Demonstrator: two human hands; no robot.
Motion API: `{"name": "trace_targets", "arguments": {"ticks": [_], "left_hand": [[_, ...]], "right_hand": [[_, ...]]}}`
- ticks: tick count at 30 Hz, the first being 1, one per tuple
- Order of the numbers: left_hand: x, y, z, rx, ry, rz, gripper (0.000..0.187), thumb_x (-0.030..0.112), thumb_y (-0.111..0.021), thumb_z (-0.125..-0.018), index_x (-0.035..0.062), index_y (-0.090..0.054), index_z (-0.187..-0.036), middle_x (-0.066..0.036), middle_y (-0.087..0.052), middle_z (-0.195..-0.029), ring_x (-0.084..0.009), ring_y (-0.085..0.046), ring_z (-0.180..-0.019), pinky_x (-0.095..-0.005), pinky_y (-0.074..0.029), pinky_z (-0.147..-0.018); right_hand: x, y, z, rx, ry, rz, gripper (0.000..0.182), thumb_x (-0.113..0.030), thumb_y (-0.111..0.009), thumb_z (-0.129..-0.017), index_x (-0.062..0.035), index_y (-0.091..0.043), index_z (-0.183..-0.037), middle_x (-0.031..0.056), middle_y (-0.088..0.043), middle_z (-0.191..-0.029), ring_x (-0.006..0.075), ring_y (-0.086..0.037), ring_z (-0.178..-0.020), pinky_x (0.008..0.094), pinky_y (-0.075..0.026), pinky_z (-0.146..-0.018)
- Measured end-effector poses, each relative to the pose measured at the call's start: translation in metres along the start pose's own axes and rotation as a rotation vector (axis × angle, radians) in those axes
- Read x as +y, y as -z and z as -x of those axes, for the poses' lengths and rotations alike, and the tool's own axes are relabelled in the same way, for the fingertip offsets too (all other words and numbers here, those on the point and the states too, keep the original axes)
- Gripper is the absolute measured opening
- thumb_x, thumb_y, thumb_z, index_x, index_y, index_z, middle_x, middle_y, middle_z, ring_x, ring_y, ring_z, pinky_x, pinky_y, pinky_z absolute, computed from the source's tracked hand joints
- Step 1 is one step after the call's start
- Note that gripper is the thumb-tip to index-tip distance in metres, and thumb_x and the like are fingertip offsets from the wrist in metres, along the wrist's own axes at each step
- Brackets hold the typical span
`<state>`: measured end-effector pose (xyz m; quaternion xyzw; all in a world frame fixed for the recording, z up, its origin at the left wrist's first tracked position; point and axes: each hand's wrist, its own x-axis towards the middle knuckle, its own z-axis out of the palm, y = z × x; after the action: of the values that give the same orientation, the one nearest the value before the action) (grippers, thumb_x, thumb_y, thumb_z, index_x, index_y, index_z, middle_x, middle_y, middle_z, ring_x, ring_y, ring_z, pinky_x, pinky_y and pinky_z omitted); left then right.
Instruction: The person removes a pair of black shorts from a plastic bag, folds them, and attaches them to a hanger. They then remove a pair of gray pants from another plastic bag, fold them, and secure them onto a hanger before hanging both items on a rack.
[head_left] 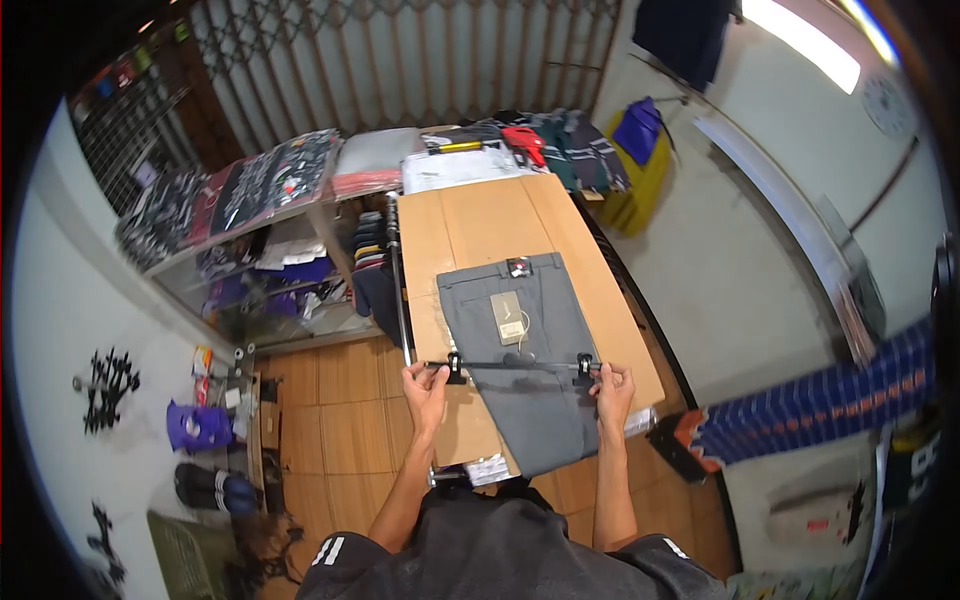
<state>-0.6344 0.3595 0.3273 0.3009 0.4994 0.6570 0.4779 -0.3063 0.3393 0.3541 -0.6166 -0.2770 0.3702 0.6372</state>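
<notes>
A pair of grey trousers (545, 310) lies folded on a cardboard-topped table (480, 225), with the waistband toward the far side. On the trousers rest a beige hang tag (508, 312) and a small dark label (518, 267) at the waist. Across their lower half, a black clip hanger (520, 366) spans from hand to hand, one clip near each end. My left hand (427, 396) pinches the hanger's left end just outside its clip. At the opposite end, my right hand (613, 395) grips the bar beside the other clip.
Packed clothes (270, 185) cover a glass cabinet at the back left. Beyond the table are a white package (460, 168) and a red item (524, 143). A metal rail (402, 290) runs along the table's left side. Blue patterned cloth (800, 400) hangs at right.
</notes>
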Motion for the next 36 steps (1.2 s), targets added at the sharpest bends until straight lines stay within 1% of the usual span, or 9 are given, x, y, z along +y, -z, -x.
{"name": "trace_targets", "arguments": {"ticks": [3,7,9,14,18,23,27,31,36], "left_hand": [[-0.009,-0.022,-0.028,0.073,-0.076,-0.065,0.049,0.002,-0.077,-0.087,-0.0017,-0.042,-0.122,-0.015,-0.064,-0.108,-0.0167,-0.063,-0.097,-0.0285,-0.052,-0.088],[-0.033,-0.039,-0.086,0.111,-0.215,-0.250,0.047,0.003,-0.081,-0.083,-0.0026,-0.051,-0.119,-0.011,-0.064,-0.109,-0.0150,-0.061,-0.096,-0.0291,-0.053,-0.088],[-0.048,-0.041,-0.118,0.179,-0.274,-0.367,0.051,0.004,-0.085,-0.078,-0.0034,-0.055,-0.118,-0.009,-0.064,-0.105,-0.0152,-0.061,-0.093,-0.0303,-0.053,-0.087],[-0.044,-0.058,-0.175,0.262,-0.294,-0.518,0.061,0.015,-0.089,-0.073,-0.0051,-0.060,-0.123,-0.018,-0.069,-0.116,-0.0249,-0.067,-0.103,-0.0360,-0.053,-0.094],[-0.041,-0.069,-0.197,0.322,-0.286,-0.646,0.058,0.016,-0.087,-0.074,-0.0053,-0.063,-0.122,-0.016,-0.073,-0.106,-0.0247,-0.069,-0.098,-0.0360,-0.053,-0.092],[-0.047,-0.076,-0.204,0.371,-0.277,-0.737,0.055,0.019,-0.085,-0.076,-0.0001,-0.066,-0.124,-0.011,-0.076,-0.099,-0.0268,-0.072,-0.091,-0.0378,-0.054,-0.087],[-0.043,-0.079,-0.199,0.387,-0.279,-0.787,0.054,0.020,-0.084,-0.076,0.0017,-0.067,-0.124,-0.011,-0.076,-0.096,-0.0290,-0.072,-0.091,-0.0398,-0.054,-0.085],[-0.043,-0.081,-0.198,0.392,-0.299,-0.789,0.055,0.021,-0.084,-0.077,0.0015,-0.067,-0.125,-0.011,-0.076,-0.095,-0.0296,-0.072,-0.092,-0.0397,-0.054,-0.085],[-0.038,-0.085,-0.195,0.404,-0.298,-0.810,0.054,0.021,-0.084,-0.077,0.0014,-0.067,-0.125,-0.012,-0.076,-0.095,-0.0306,-0.072,-0.091,-0.0398,-0.054,-0.084]], "right_hand": [[-0.014,-0.022,-0.066,-0.181,0.023,0.104,0.017,-0.015,-0.062,-0.101,-0.0015,-0.054,-0.106,0.0099,-0.069,-0.079,0.0093,-0.058,-0.056,0.0225,-0.042,-0.046],[0.004,-0.058,-0.166,-0.345,0.099,0.093,0.014,-0.012,-0.066,-0.097,0.0001,-0.058,-0.100,0.0114,-0.072,-0.082,0.0099,-0.059,-0.057,0.0226,-0.043,-0.049],[0.015,-0.081,-0.205,-0.357,0.172,0.150,0.016,-0.011,-0.068,-0.095,0.0026,-0.062,-0.098,0.0120,-0.073,-0.081,0.0127,-0.063,-0.061,0.0250,-0.048,-0.054],[0.005,-0.131,-0.256,-0.316,0.243,0.372,0.022,-0.012,-0.074,-0.087,0.0060,-0.071,-0.099,0.0158,-0.075,-0.086,0.0199,-0.073,-0.078,0.0316,-0.056,-0.074],[0.021,-0.156,-0.292,-0.314,0.247,0.465,0.023,-0.017,-0.077,-0.084,0.0020,-0.074,-0.097,0.0146,-0.076,-0.088,0.0228,-0.073,-0.082,0.0346,-0.056,-0.077],[0.003,-0.169,-0.296,-0.294,0.206,0.671,0.024,-0.023,-0.080,-0.082,-0.0024,-0.077,-0.094,0.0131,-0.076,-0.089,0.0263,-0.073,-0.088,0.0381,-0.055,-0.082],[0.003,-0.177,-0.295,-0.296,0.301,0.709,0.030,-0.017,-0.073,-0.084,-0.0009,-0.070,-0.109,0.0147,-0.075,-0.098,0.0316,-0.071,-0.097,0.0412,-0.053,-0.088],[-0.022,-0.209,-0.241,-0.202,0.912,0.627,0.026,-0.008,-0.065,-0.084,-0.0031,-0.068,-0.109,0.0155,-0.070,-0.102,0.0355,-0.066,-0.100,0.0457,-0.052,-0.089],[-0.008,-0.285,-0.191,-0.808,0.937,0.542,0.033,-0.015,-0.069,-0.087,-0.0008,-0.067,-0.116,0.0220,-0.069,-0.113,0.0391,-0.065,-0.107,0.0476,-0.050,-0.094]]}}
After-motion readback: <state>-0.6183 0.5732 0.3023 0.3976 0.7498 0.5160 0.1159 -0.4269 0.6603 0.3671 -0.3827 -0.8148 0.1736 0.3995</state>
